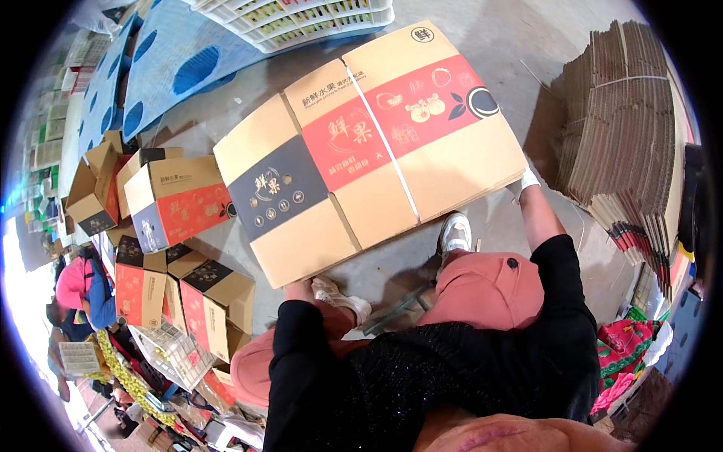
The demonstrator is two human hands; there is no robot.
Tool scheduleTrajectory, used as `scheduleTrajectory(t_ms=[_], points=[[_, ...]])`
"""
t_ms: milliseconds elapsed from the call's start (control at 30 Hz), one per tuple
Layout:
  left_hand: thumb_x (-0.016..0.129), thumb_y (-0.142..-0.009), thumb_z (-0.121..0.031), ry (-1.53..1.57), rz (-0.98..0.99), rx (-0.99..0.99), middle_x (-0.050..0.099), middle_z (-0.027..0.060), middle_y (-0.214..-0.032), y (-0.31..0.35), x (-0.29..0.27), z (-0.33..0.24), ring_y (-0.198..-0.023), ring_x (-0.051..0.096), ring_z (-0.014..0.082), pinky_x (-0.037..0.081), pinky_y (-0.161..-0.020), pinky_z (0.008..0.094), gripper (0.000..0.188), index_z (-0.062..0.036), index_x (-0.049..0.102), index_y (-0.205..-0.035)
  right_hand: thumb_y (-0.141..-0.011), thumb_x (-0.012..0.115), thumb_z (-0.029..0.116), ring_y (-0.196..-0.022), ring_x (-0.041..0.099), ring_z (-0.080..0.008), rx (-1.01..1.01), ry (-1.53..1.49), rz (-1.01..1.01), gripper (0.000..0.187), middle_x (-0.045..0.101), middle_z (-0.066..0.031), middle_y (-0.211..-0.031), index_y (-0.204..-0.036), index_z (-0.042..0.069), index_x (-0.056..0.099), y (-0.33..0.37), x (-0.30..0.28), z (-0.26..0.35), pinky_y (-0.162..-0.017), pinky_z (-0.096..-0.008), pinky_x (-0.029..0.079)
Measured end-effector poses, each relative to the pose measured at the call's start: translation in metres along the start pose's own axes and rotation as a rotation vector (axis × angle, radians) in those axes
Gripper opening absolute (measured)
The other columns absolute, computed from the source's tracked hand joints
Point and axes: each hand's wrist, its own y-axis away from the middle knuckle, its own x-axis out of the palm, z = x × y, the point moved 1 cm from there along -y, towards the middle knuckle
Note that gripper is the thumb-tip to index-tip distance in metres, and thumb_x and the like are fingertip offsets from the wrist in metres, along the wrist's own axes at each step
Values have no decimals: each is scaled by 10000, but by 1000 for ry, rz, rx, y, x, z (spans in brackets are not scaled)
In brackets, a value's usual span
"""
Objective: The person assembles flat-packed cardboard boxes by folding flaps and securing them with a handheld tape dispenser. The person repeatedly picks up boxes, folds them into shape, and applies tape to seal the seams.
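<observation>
A large bundle of flattened cardboard boxes (444,169), brown with red and black printed bands, lies tilted in front of me. A white strap (382,135) runs across it. At its right edge, my right hand (525,184) in a white glove grips the side, with the fingers partly hidden. My left hand (299,291) reaches under the near left corner and holds it there; only the wrist shows, and the fingers are hidden by the cardboard.
Another tall stack of flattened boxes (621,120) stands at the right. Several opened boxes (181,200) sit at the left, beside a white basket (173,352). Farther off are a blue pallet (169,56) and a white crate (294,22) with packed goods. A person in pink (72,282) is far left.
</observation>
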Motion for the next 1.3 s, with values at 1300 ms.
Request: scheduleTrajectory(t_ms=[1300], points=[[512,-829,-463,444,-87,230,551,55,-1176,-50,-77,-49,-1074,504,281,425,-896,476,460,-167,515,-1181,-898,518,244,-857,592,-132,-236,150,91,282,633,-40,-963,-1099,57,578,81,63,-5,-722,-269,493]])
